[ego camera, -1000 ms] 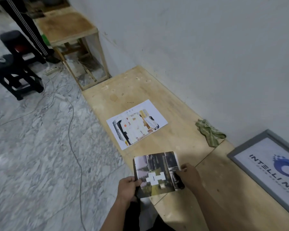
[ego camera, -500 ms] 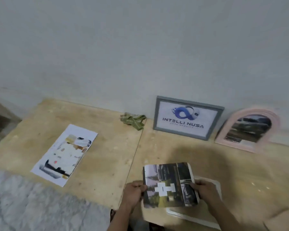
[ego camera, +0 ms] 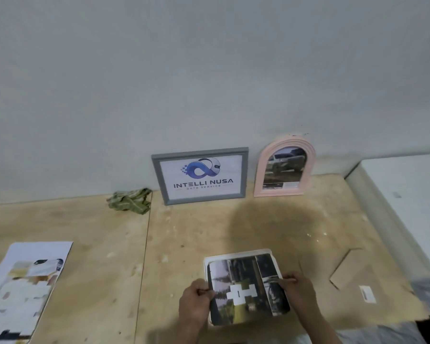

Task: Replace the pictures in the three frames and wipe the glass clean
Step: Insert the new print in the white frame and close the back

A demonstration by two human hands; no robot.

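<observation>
My left hand (ego camera: 195,306) and my right hand (ego camera: 299,292) pinch the two side edges of a dark printed picture (ego camera: 246,289). The picture lies over a white frame (ego camera: 236,254) that rests flat on the plywood table (ego camera: 184,244); only the frame's top rim shows. A grey frame (ego camera: 200,175) with an "INTELLI NUSA" logo leans upright against the wall. To its right a pink arched frame (ego camera: 284,167) holding a car photo also leans there. A green cloth (ego camera: 130,201) lies crumpled at the wall, left of the grey frame.
A large white printed sheet (ego camera: 25,289) lies flat at the table's left front. A cardboard backing piece (ego camera: 350,269) and a small white label (ego camera: 367,294) lie to the right. A white block (ego camera: 405,207) borders the table on the right.
My view has swung right from the far end of the table to the frames. Both hands have carried the picture along and lowered it over the white frame.
</observation>
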